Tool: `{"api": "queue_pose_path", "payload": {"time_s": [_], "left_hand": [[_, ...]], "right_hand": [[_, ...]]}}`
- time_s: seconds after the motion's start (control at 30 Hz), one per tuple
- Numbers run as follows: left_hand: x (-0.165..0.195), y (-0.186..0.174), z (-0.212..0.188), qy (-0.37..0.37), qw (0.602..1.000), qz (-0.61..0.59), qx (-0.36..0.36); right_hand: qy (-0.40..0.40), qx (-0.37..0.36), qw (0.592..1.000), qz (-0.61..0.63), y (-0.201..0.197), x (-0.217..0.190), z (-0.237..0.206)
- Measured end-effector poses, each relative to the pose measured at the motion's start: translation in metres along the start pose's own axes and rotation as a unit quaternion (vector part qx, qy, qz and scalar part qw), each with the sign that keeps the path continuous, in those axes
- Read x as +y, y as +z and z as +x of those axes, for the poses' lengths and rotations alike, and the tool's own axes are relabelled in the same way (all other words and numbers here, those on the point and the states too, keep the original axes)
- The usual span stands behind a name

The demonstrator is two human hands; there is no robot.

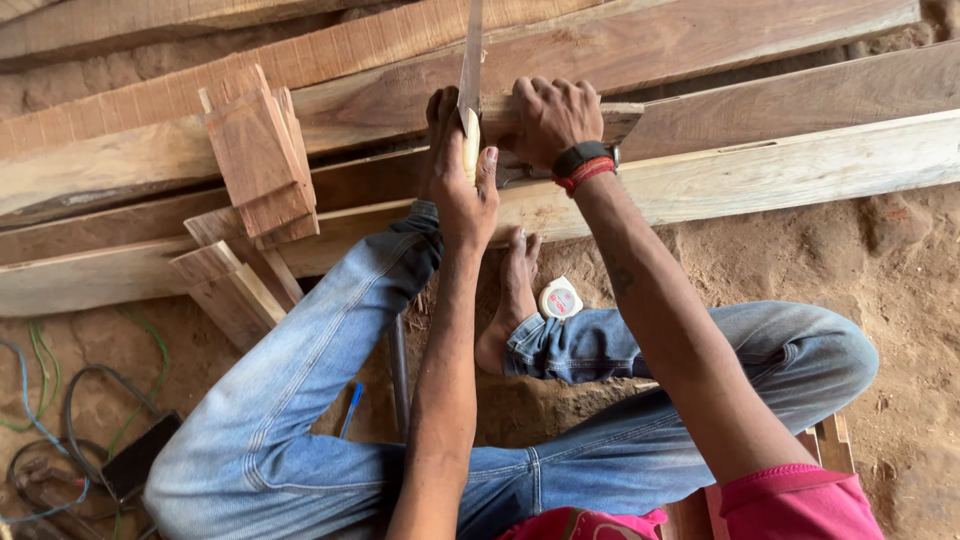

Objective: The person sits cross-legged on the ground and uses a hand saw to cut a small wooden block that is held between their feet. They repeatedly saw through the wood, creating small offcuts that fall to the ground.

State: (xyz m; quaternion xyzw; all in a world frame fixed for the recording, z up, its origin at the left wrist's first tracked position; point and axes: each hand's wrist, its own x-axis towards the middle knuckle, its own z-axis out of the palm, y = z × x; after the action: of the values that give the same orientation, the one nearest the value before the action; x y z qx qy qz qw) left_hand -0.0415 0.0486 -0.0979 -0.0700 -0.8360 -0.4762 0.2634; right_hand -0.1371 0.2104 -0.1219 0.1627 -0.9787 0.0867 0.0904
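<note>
Saw blade [470,50] runs off top edge; teeth not discernible. Cut line hidden behind hands. Left hand [465,190] closed on pale saw handle [470,145], arm extended straight fwd. Right hand [550,120], w/ black watch [582,157] and red thread, fingers curled over small wood block [610,120] resting on far planks [800,165]. One bare foot braces plank; other near tape measure [560,298] on dirt. Offcuts [255,160] stacked left.

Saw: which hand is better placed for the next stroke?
Left, probably. The left hand grips the saw by its handle; the right hand is occupied, holding down the wood piece.
</note>
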Motion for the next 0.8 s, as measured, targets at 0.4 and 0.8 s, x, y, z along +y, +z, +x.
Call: {"api": "queue_pose_path", "payload": {"time_s": [0.4,0.8], "left_hand": [[-0.005,0.001,0.000,-0.023,0.996,-0.033,-0.078],[-0.025,-0.010,0.021,-0.066,0.984,-0.073,-0.146]], "right_hand": [[0.017,-0.018,1.000,0.010,0.001,-0.003,0.001],[0.023,0.004,1.000,0.001,-0.005,-0.003,0.003]]}}
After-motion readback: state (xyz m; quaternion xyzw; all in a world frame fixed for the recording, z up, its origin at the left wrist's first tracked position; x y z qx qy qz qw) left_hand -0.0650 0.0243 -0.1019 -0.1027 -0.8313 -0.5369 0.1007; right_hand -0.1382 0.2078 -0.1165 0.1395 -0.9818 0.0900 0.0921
